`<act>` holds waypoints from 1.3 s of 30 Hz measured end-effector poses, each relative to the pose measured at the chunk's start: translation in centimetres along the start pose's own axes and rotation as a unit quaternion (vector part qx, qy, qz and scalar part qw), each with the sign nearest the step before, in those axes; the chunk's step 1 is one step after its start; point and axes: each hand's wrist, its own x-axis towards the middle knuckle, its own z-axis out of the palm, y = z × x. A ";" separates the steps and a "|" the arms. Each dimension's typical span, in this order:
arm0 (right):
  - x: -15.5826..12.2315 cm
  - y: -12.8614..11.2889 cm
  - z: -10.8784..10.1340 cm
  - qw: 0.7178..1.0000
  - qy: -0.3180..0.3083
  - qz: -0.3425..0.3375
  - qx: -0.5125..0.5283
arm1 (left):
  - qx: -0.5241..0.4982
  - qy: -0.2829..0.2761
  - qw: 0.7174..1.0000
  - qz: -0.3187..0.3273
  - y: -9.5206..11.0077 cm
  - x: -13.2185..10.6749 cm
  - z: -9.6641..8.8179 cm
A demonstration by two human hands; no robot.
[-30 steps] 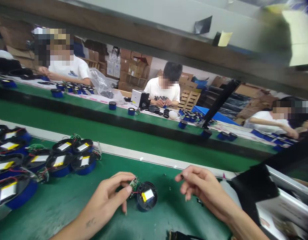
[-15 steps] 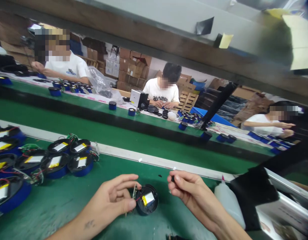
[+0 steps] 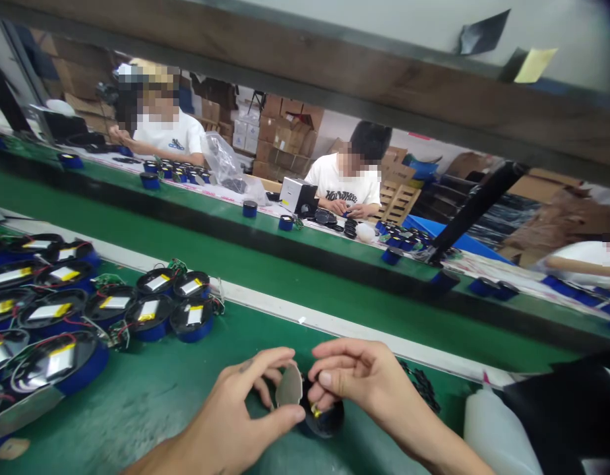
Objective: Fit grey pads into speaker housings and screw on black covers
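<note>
A round black and blue housing (image 3: 328, 422) with a yellow-tagged battery inside lies on the green mat (image 3: 151, 396) in front of me. My left hand (image 3: 250, 402) pinches a small pale flat piece (image 3: 289, 386) upright at the housing's left rim. My right hand (image 3: 351, 382) is closed over the housing's top, thumb and fingers pressing at the same spot. The two hands touch over the housing, which they largely hide.
Several open blue housings (image 3: 151, 315) with batteries and wires are clustered at left. A white squeeze bottle (image 3: 497, 432) stands at right beside a black object. Beyond the green conveyor (image 3: 265, 270), three people in white shirts work at the far bench (image 3: 285, 227).
My right hand moved left and down onto the housing, meeting my left hand. The left hand now holds a pale flat piece at the rim. The view shifted to the left.
</note>
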 end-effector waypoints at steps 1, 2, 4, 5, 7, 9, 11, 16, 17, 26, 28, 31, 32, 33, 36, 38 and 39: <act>0.0 0.1 0.0 1.000 -0.001 0.002 -0.007 | 0.003 0.005 1.000 0.003 0.1 0.1 0.0; 0.1 0.1 0.0 1.000 -0.003 0.004 -0.016 | 0.003 0.009 1.000 0.006 0.1 0.1 -0.1; 0.2 0.0 0.1 0.999 -0.003 0.006 -0.032 | 0.005 0.009 1.000 0.011 0.2 0.2 -0.1; 0.2 0.0 0.1 0.999 0.000 0.004 -0.039 | 0.007 0.007 1.000 0.012 0.2 0.2 -0.2; 0.3 -0.2 0.0 0.999 0.004 -0.006 -0.053 | 0.015 0.002 1.000 0.010 0.2 0.2 -0.2; 0.4 -0.4 -0.1 0.997 0.004 -0.017 -0.069 | 0.035 0.000 0.999 0.006 0.0 0.1 -0.1; 0.4 -0.5 -0.1 0.996 0.004 -0.021 -0.085 | 0.067 0.008 0.998 0.011 -0.3 -0.1 0.0; 0.2 -0.3 0.4 0.990 0.019 -0.014 -0.135 | 0.136 0.040 0.988 0.053 -0.8 -0.3 0.1; 0.2 -0.3 0.6 0.988 0.021 -0.015 -0.153 | 0.143 0.041 0.987 0.068 -0.7 -0.3 0.0; 0.3 -0.2 0.6 0.991 -0.001 -0.037 -0.132 | 0.224 0.037 0.946 0.231 0.6 0.3 -0.8; 0.5 0.1 0.4 0.994 -0.009 -0.030 -0.104 | 0.230 0.039 0.942 0.242 0.7 0.3 -0.8; 0.7 0.3 0.3 0.997 -0.020 -0.020 -0.075 | 0.231 0.038 0.939 0.251 0.7 0.4 -0.8; 0.8 0.3 0.3 0.997 -0.023 -0.015 -0.069 | 0.231 0.038 0.938 0.257 0.8 0.4 -0.8; 0.9 0.3 0.3 0.998 -0.025 -0.010 -0.063 | 0.231 0.040 0.935 0.265 0.8 0.4 -0.8; 1.0 0.2 0.2 0.998 -0.027 0.004 -0.055 | 0.231 0.048 0.929 0.284 0.8 0.4 -0.9; 1.0 0.0 0.2 0.998 -0.028 0.017 -0.055 | 0.224 0.045 0.931 0.284 0.7 0.3 -0.9; 1.0 0.0 0.2 0.998 -0.027 0.023 -0.057 | 0.217 0.039 0.934 0.280 0.7 0.3 -0.9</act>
